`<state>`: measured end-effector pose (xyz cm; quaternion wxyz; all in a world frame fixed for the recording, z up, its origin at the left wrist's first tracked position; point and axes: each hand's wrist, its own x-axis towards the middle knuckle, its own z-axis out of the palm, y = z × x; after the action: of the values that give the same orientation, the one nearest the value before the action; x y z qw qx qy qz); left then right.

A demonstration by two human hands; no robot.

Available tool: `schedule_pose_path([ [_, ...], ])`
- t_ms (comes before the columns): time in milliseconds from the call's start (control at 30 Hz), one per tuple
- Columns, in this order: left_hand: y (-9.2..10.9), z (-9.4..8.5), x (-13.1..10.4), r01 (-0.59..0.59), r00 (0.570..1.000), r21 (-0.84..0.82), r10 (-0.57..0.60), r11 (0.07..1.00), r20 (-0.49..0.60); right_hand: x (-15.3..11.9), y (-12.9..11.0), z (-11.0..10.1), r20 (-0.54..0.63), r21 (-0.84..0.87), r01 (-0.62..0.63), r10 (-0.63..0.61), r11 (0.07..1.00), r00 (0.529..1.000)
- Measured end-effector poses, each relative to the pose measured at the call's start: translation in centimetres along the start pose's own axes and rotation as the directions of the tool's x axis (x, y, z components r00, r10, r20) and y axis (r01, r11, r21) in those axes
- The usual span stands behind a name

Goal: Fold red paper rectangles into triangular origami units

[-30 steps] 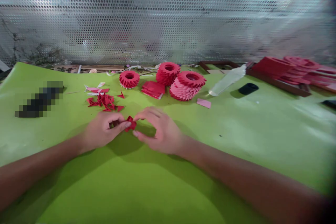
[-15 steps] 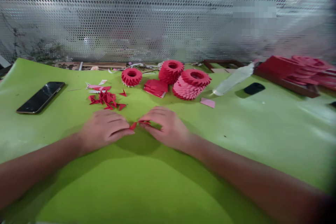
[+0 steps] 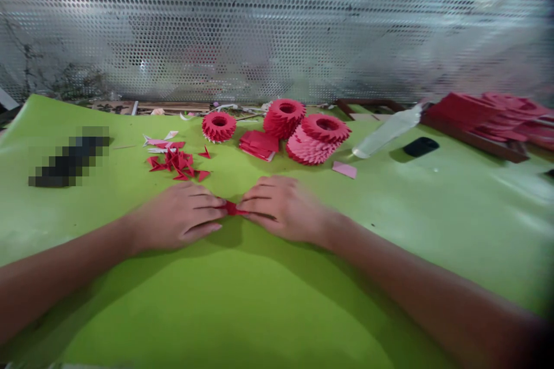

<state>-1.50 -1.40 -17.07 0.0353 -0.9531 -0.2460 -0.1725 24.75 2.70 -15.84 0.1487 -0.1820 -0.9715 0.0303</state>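
Note:
A small folded piece of red paper (image 3: 232, 208) lies low over the green table cover, between my two hands. My left hand (image 3: 179, 216) has its closed fingers on the paper's left end. The fingers of my right hand (image 3: 283, 210) grip the other end, thumb tucked below. Both hands cover parts of the paper. Just beyond my left hand is a loose pile of folded red paper triangles (image 3: 177, 162), with pink and white paper pieces (image 3: 162, 143) behind it. A stack of red paper slips (image 3: 258, 144) sits farther back.
Behind the slips stand a small red folded-paper ring (image 3: 219, 128), a taller red one (image 3: 277, 124) and a pink-and-red one (image 3: 315, 144). Rightward are a pink paper slip (image 3: 344, 169), a whitish bottle (image 3: 385, 134), a dark oval object (image 3: 420, 147) and a tray (image 3: 485, 144) of red paper.
The fingers have flattened onto the red paper, which now spans the gap between both hands. My right hand has shifted slightly right, and its pinch has closed down.

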Motion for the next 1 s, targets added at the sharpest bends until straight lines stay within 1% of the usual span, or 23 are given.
schedule_pose_path([
  [100, -0.1, 0.0, 0.0, 0.017, 1.0, -0.02, -0.017, 1.0, 0.02, -0.1, 0.4, 0.2, -0.005, 0.093, -0.048, 0.048, 0.994, 0.999],
  [233, -0.1, 0.0, 0.1, 0.029, 0.999, -0.038, -0.027, 0.999, 0.044, 0.0, 0.4, 0.4, -0.006, 0.181, -0.114, 0.117, 0.977, 0.993],
  [300, 0.0, -0.1, 0.1, 0.02, 0.999, -0.04, -0.018, 0.999, 0.051, 0.2, 0.3, 0.6, -0.002, 0.232, -0.179, 0.185, 0.956, 0.983],
  [367, -0.1, -0.1, 0.1, 0.01, 0.999, -0.043, -0.008, 0.999, 0.051, 0.5, 0.1, 0.7, 0.014, 0.304, -0.281, 0.29, 0.91, 0.957],
  [433, -0.1, -0.1, 0.1, 0.009, 0.999, -0.053, -0.006, 0.999, 0.051, 0.8, -0.1, 0.7, 0.046, 0.372, -0.382, 0.394, 0.846, 0.918],
  [500, -0.1, 0.0, 0.0, 0.016, 0.999, -0.063, -0.012, 0.998, 0.051, 1.1, -0.1, 0.7, 0.079, 0.41, -0.448, 0.458, 0.795, 0.886],
  [600, 0.0, -0.2, 0.0, 0.028, 0.998, -0.073, -0.024, 0.997, 0.062, 1.4, -0.2, 0.7, 0.102, 0.438, -0.476, 0.484, 0.763, 0.869],
  [733, 0.1, -0.5, 0.2, 0.057, 0.992, -0.099, -0.045, 0.993, 0.119, 1.5, -0.2, 0.7, 0.111, 0.462, -0.49, 0.5, 0.739, 0.859],
  [900, 0.2, -0.4, 0.4, 0.029, 0.99, -0.11, -0.013, 0.994, 0.139, 1.6, -0.4, 0.5, 0.122, 0.439, -0.52, 0.525, 0.733, 0.843],
  [1000, 0.2, -0.3, 0.4, 0.034, 0.988, -0.09, -0.02, 0.995, 0.151, 1.6, -0.5, 0.6, 0.114, 0.429, -0.517, 0.523, 0.741, 0.845],
])
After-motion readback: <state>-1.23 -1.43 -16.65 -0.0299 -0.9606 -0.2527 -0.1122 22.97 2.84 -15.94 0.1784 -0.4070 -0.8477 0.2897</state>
